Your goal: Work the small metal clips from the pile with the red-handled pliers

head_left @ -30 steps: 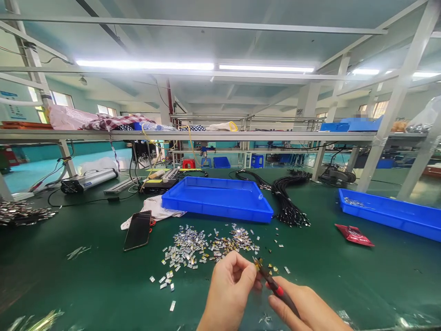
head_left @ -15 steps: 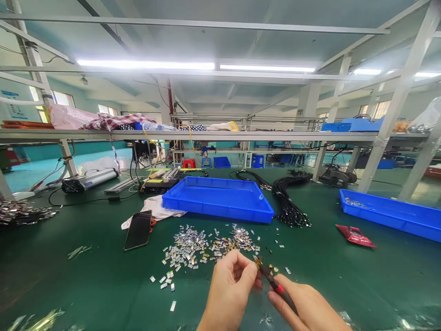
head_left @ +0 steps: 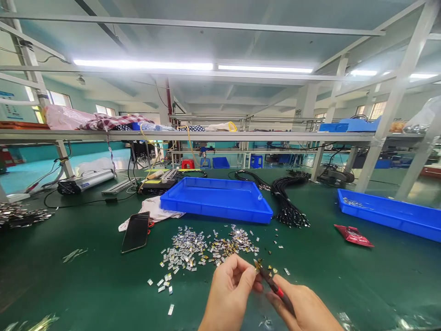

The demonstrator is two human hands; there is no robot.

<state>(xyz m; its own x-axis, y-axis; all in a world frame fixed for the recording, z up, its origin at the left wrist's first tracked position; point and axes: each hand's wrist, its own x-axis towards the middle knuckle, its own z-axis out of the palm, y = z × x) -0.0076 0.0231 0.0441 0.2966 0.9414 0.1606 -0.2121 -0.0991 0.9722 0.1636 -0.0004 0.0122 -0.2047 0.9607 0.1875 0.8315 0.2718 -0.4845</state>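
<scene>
My right hand [head_left: 303,301] is wrapped round a pair of cutting pliers [head_left: 275,287] with dark handles and a red band. The jaws lie right by the fingertips of my left hand [head_left: 232,287], which is closed in a pinch. Between thumb and finger there seems to be a small metallic piece, mostly hidden by the fingers. Just beyond my hands lie a heap of small silvery pieces [head_left: 186,248] and a second heap with gold-coloured ones [head_left: 236,241]. Several tiny golden bits [head_left: 271,269] are scattered by the jaws.
Behind the heaps stands a blue tray [head_left: 217,209], with bundled black cables [head_left: 287,202] to its right. A phone [head_left: 136,232] lies beside a white cloth [head_left: 156,208] on the left. A red packet [head_left: 353,236] and another blue tray [head_left: 392,219] are at the right.
The view has shifted slightly. My hands keep nearly the same pose, with the pliers' jaws still at my left fingertips.
</scene>
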